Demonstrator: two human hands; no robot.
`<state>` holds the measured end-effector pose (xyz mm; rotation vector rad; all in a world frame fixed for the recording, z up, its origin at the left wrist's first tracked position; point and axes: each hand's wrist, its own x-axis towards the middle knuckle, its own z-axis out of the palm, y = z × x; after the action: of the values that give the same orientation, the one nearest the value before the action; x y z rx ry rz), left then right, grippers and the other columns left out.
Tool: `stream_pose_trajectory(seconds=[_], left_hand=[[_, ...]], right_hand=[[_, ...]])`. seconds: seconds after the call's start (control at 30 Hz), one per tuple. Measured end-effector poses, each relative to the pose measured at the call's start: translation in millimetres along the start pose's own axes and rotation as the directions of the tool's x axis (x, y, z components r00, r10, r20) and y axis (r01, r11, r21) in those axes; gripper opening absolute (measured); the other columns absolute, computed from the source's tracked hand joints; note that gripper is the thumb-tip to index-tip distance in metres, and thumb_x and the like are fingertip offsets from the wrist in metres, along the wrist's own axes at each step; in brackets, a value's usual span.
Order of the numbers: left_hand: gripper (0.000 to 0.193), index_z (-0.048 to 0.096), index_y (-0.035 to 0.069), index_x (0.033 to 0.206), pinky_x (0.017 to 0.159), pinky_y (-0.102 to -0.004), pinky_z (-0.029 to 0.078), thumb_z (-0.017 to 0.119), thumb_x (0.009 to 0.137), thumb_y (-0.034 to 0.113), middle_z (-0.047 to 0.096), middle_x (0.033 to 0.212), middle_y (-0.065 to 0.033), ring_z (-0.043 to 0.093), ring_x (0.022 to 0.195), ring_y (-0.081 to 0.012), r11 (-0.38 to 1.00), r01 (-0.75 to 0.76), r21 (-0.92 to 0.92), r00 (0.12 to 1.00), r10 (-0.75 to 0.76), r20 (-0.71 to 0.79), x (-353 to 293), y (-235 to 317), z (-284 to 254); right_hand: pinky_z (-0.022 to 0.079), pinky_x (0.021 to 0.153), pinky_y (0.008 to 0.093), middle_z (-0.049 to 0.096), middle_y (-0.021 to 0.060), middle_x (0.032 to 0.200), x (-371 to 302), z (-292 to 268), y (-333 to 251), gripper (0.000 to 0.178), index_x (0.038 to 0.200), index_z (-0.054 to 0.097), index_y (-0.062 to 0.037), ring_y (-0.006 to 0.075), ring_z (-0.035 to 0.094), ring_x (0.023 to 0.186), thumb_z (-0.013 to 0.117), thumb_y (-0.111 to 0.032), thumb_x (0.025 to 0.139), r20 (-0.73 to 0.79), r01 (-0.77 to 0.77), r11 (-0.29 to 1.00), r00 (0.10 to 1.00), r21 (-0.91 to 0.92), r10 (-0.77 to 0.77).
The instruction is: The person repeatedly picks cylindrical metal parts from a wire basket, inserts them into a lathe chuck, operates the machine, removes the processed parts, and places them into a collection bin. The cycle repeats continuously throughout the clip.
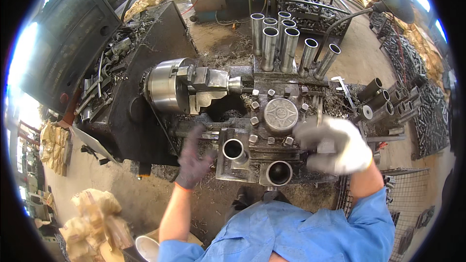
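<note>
My left hand [195,161], in a dark glove, hangs in front of the lathe, left of a short upright metal tube [233,150]. Its fingers are blurred but stretched and apart, with nothing seen in them. My right hand [340,148], in a pale grey glove, is curved beside the square tool post [280,115] with its round cap. Motion smears its fingers, and whether it grips anything cannot be made out. A second tube [279,172] stands nearest my body. The steel chuck [167,87] is at the left, with a flared metal piece [235,85] at its jaws.
Several tall steel tubes [270,48] stand behind the tool post. A caliper [343,90] lies at right, near more dark tubes [378,99]. A lamp [394,4] on a bent arm reaches over the back right. Metal shavings cover the machine. Brown sacks [94,223] sit lower left.
</note>
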<state>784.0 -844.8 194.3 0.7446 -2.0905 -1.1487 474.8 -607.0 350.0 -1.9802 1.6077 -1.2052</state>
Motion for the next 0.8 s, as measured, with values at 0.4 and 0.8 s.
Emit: stream_pose_trajectory(seconds=[0.4,0.8], left_hand=[[0.079,0.053,0.008,0.148,0.131,-0.0569,0.022,0.076,0.083,0.046,0.052,0.155,-0.0161,0.042,0.150,-0.0366,0.461,-0.172,0.871,0.825,0.551,-0.129,177,-63,-79],[0.081,0.053,0.005,0.146,0.128,-0.0593,0.026,0.079,0.078,0.041,0.053,0.151,-0.0201,0.043,0.147,-0.0406,0.503,-0.178,0.846,0.831,0.537,-0.144,175,-52,-80]], right_hand=[[0.058,0.085,0.0389,0.081,0.0150,0.096,229,110,167,0.038,0.102,0.082,0.0000,0.0269,0.075,0.086,0.077,-0.029,0.078,0.699,-0.086,0.827,0.489,-0.556,0.521],[0.062,0.079,0.0386,0.078,0.0209,0.100,254,74,77,0.029,0.110,0.075,0.0045,0.0272,0.078,0.091,0.072,-0.016,0.090,-0.624,0.005,0.961,0.760,-0.276,-0.183]])
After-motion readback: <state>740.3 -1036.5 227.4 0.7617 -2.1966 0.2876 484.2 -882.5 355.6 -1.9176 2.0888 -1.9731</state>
